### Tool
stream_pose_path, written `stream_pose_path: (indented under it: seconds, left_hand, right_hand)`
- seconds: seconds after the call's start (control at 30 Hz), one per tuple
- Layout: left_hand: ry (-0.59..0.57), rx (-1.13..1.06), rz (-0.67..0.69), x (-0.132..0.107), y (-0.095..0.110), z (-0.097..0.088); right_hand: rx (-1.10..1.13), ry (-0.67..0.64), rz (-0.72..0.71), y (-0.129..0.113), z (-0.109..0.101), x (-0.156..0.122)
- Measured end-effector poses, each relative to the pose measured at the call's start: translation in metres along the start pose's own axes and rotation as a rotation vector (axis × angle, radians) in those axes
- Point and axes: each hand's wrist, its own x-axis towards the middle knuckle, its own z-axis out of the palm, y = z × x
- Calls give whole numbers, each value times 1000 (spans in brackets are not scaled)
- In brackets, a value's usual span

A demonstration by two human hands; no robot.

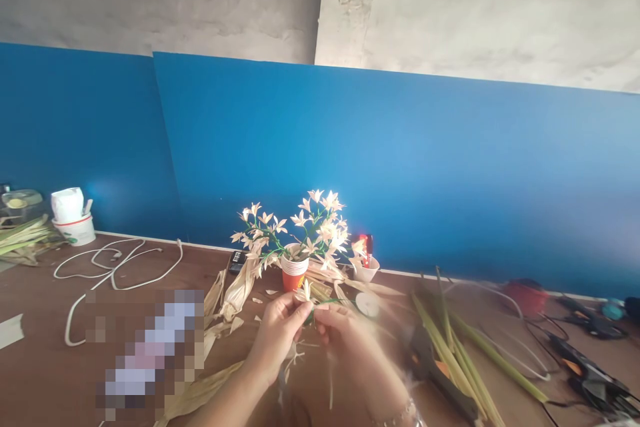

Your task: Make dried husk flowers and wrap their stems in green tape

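My left hand (281, 324) pinches a small pale flower (305, 291), apparently of dried corn husk, its petals pointing up past the fingertips. Close beside it, my right hand (339, 322) has its fingers closed on a thin green strip (327, 302) at the flower's base. That strip runs right toward a round white roll (367, 304) on the table. Just behind my hands, a red-and-white paper cup (294, 274) holds green stems topped with several similar husk flowers (327, 227). Dried husks (240, 294) lie around the cup.
Left on the brown table (45, 294) are a white cable (107, 274) and a white tub (75, 228). A blurred-out rectangle lies nearer. At right are a dark glue gun (440, 374), green husk strips (455, 360) and black tools (595, 374). A blue panel (400, 167) stands behind.
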Motion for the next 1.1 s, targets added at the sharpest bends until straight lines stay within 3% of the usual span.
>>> stream_pose_path:
  seconds: [0.53, 0.77, 0.87, 1.1]
  left_hand:
    - [27, 130, 15, -4, 14, 2]
    - [29, 90, -55, -5, 14, 4]
    - [51, 70, -64, -5, 13, 5]
    - [101, -77, -34, -4, 10, 4]
  right_hand:
    - [-628, 140, -412, -2, 1, -3]
    - [-964, 347, -582, 8, 3, -7]
    - [-952, 394, -604, 9, 3, -6]
    - [-703, 346, -547, -2, -4, -3]
